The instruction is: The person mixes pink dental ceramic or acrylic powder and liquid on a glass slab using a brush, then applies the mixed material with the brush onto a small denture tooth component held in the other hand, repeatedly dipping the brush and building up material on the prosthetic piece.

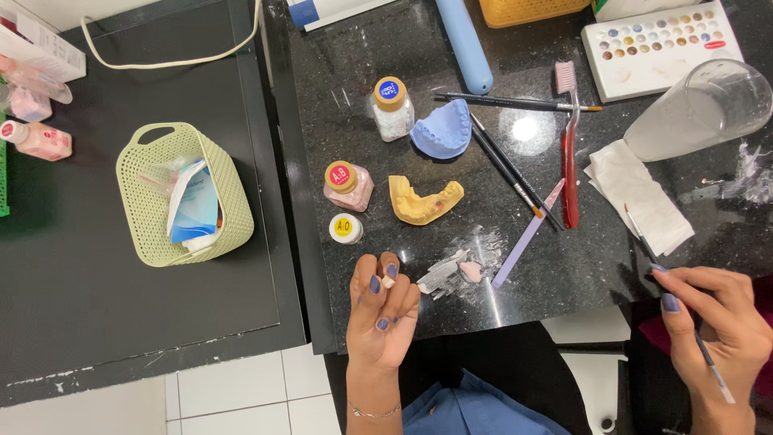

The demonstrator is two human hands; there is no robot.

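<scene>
A tiny pale tooth-shaped piece (388, 282) is pinched between the fingertips of the left hand (382, 310), just below the yellow jaw-shaped dental cast (424, 200). A thin metal-ferruled brush (675, 300) is held pen-fashion in the closed fingers of the right hand (721, 322), far right of the cast. The small piece is judged easy to lose: a slackened pinch could drop it onto the dark speckled stone counter (580, 266) or the floor. The tilted clear plastic cup (699, 110), upper right of the cast, seems empty apart from pale residue. Left of the cast, a pink-filled glass jar with a gold lid (348, 187) is seen; above it, a white-filled glass jar with a gold lid (392, 109). The pale green woven plastic basket (145, 209), far left, holds packets.
</scene>
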